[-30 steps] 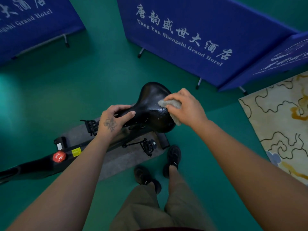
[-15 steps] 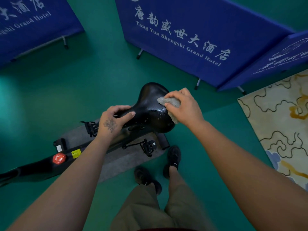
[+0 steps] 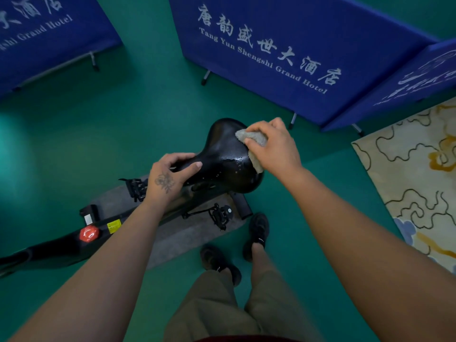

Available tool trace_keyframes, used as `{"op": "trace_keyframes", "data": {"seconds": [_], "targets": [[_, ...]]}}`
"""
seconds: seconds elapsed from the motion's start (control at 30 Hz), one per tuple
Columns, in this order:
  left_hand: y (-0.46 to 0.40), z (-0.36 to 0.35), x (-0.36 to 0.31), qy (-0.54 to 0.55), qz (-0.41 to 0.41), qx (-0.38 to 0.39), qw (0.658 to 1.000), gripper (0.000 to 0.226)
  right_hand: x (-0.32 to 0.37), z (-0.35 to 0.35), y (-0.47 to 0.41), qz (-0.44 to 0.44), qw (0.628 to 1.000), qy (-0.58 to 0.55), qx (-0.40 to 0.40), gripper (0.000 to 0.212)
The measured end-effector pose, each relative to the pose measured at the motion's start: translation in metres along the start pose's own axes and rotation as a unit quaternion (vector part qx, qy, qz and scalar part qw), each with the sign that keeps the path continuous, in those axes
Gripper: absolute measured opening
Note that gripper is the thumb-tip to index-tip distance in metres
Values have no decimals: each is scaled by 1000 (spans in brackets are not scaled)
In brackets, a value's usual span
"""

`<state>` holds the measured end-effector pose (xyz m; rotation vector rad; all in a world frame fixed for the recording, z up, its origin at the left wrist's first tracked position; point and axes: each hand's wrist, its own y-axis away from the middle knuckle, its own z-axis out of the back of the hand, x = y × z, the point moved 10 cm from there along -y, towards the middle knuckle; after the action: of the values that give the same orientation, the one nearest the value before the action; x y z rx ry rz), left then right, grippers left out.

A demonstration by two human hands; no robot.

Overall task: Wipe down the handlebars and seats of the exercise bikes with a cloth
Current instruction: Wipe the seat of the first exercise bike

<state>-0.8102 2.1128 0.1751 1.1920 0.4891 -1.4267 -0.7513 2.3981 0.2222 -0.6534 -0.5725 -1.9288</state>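
Seat: the black bike seat (image 3: 222, 154) sat at the middle of your view, its narrow nose pointing toward your left hand and its broad end toward the blue screens; wet beads glistened on its right side.
Cloth: a grey-beige cloth (image 3: 254, 140) lay bunched on the broad right part of the seat, one end poking out past your fingers and the other hanging down the seat's right edge.
Right hand: your right hand (image 3: 274, 146) was curled over the cloth, gripping it and pressing it against the seat.
Left hand: your left hand (image 3: 170, 176) gripped the nose of the seat, fingers wrapped over the far side and thumb laid along the near side.
Bike frame: the black frame (image 3: 61, 245) ran off to the lower left, carrying a red knob (image 3: 88, 233) and a yellow label (image 3: 114, 226) just beside it; both pedals (image 3: 220, 214) showed below the seat.
Mat: a grey mat (image 3: 177, 233) lay under the bike on the green floor (image 3: 138, 109).
Your feet: two dark shoes (image 3: 257, 230) stood just beside the mat's near corner.
Surroundings: blue screens (image 3: 283, 40) printed with a hotel name stood beyond the seat, and a cream patterned carpet (image 3: 414, 169) lay to your right.
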Motion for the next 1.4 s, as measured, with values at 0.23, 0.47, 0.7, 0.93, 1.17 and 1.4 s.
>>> {"op": "trace_keyframes", "data": {"seconds": [0.23,0.47,0.7,0.93,1.17,1.4], "targets": [[0,1,-1,-3,-3,4,1000,20,-12,-12,66,-7,999,-41,-23,24],[-1,2,-2,-8,-8,10,1000,20,8,-4,56,27,999,-12,-27,25],[0,1,-1,-10,-18,23,1000,24,15,-15,-6,1,998,55,34,24],[-2,1,0,-15,-18,43,999,30,7,-18,48,16,998,51,17,27],[-3,1,1,-13,-10,48,999,30,32,-14,11,75,992,95,34,30],[-2,1,0,-11,-11,49,999,30,45,-31,-14,89,985,132,61,29]]}}
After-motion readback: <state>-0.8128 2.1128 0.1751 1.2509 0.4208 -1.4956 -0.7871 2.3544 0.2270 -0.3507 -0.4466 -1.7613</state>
